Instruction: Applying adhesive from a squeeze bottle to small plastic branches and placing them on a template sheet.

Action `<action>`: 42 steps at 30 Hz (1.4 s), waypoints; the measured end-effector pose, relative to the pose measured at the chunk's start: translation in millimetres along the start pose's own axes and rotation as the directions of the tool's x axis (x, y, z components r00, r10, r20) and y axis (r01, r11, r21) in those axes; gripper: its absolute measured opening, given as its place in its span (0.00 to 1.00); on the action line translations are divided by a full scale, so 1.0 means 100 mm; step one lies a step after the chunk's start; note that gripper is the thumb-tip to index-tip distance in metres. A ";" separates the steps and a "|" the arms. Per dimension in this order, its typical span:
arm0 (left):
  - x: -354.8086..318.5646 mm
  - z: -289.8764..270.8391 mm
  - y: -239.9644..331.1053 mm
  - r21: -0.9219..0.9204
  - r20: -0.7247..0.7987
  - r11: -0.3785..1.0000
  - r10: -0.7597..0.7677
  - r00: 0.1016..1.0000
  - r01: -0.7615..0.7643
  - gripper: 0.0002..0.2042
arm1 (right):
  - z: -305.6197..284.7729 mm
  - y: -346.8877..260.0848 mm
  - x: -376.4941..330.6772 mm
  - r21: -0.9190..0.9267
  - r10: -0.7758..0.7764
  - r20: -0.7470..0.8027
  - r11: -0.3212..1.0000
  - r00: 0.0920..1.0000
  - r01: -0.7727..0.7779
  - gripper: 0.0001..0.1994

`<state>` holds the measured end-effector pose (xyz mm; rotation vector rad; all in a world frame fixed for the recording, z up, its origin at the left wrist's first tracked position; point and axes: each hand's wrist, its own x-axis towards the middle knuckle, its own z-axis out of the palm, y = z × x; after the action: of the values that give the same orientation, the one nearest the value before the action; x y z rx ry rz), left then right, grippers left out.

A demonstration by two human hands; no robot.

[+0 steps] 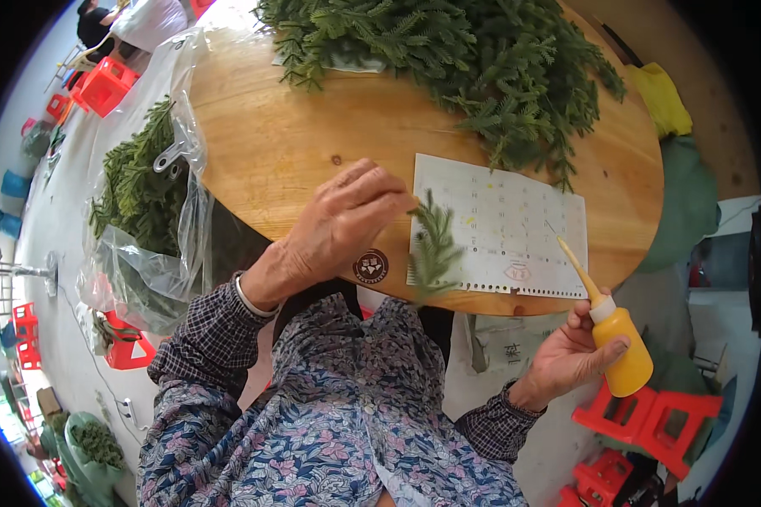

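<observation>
My left hand [338, 224] pinches a small green artificial fir sprig [434, 249] by its top, holding it over the near edge of a round wooden table [296, 127]. The sprig hangs in front of a white perforated calendar sheet [507, 220] lying on the table. My right hand [571, 355] is off the table's near right edge, gripping an orange squeeze bottle [621, 346] whose long thin nozzle points up and left toward the sheet. A big heap of green fir sprigs [465, 59] covers the far part of the table.
A clear plastic bag [144, 203] full of green sprigs hangs at the table's left edge. Red plastic stools [643, 418] stand at lower right, more at left. A yellow cloth [661, 97] lies at the right. A person [139, 21] sits at the far upper left.
</observation>
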<state>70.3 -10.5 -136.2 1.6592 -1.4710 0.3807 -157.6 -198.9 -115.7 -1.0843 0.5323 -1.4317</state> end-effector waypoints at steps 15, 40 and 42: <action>0.01 0.01 0.17 0.170 -0.041 0.971 -0.166 0.985 0.170 0.09 | 0.25 -0.03 -0.23 0.047 0.043 0.091 0.998 0.995 -0.048 0.30; -0.11 0.13 0.24 0.268 0.049 0.931 -0.270 0.962 0.248 0.18 | 0.85 0.27 -0.38 -0.037 0.170 0.483 0.984 0.859 -0.174 0.27; -0.11 0.13 0.24 0.262 0.047 0.933 -0.267 0.962 0.246 0.18 | 0.86 0.28 -0.39 -0.056 0.171 0.487 0.985 0.857 -0.165 0.27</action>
<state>41.3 -11.3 -141.5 2.0673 -1.2804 0.3702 -76.1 -144.2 -111.0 -1.3216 0.2580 -0.9476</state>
